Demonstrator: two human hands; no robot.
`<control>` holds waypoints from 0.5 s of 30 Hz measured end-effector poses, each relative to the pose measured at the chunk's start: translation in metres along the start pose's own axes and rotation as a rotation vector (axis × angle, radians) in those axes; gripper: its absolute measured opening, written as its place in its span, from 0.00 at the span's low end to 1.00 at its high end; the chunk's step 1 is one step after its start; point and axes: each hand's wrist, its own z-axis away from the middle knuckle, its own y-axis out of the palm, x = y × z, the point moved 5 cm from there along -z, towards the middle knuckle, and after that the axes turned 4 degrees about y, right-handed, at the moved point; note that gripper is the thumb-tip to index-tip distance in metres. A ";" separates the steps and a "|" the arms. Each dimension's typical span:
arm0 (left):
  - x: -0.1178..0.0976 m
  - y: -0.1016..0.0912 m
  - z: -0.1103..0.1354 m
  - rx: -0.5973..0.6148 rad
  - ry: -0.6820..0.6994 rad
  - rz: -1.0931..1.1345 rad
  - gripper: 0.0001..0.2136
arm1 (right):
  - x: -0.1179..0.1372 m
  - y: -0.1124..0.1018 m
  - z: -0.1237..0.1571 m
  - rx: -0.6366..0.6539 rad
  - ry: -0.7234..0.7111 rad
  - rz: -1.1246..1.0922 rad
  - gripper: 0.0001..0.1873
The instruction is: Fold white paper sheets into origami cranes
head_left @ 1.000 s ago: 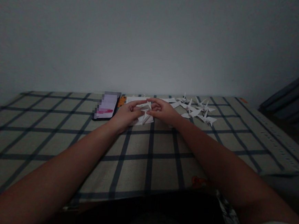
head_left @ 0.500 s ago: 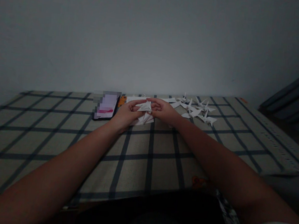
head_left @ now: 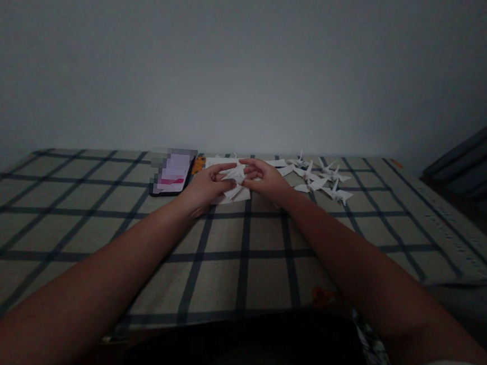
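My left hand (head_left: 204, 186) and my right hand (head_left: 269, 181) meet far out over a checked cloth (head_left: 222, 242), fingers pinched on a small folded white paper piece (head_left: 234, 176) held between them. Under the hands lies a flat white paper sheet (head_left: 236, 195). Right of my right hand, several finished white paper cranes (head_left: 323, 180) stand on the cloth.
A phone (head_left: 172, 174) with a lit screen lies just left of my left hand. A plain wall rises right behind the cloth's far edge. A dark striped fabric (head_left: 477, 156) slopes at the right. The scene is dim.
The fingers have shifted slightly on the paper piece, which has turned a little between the hands. Both arms stay in the same place.
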 end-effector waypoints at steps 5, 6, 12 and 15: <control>-0.001 -0.003 -0.001 -0.032 0.001 -0.012 0.29 | 0.017 -0.005 0.005 -0.052 -0.093 0.180 0.18; -0.002 -0.002 -0.001 -0.021 0.007 -0.018 0.28 | 0.019 -0.005 0.006 -0.057 -0.114 0.220 0.15; -0.003 0.003 0.003 0.005 -0.023 -0.034 0.25 | 0.020 -0.005 0.006 -0.070 -0.138 0.265 0.10; -0.002 0.003 0.003 0.009 -0.021 -0.045 0.23 | 0.016 -0.007 0.005 -0.059 -0.086 0.245 0.11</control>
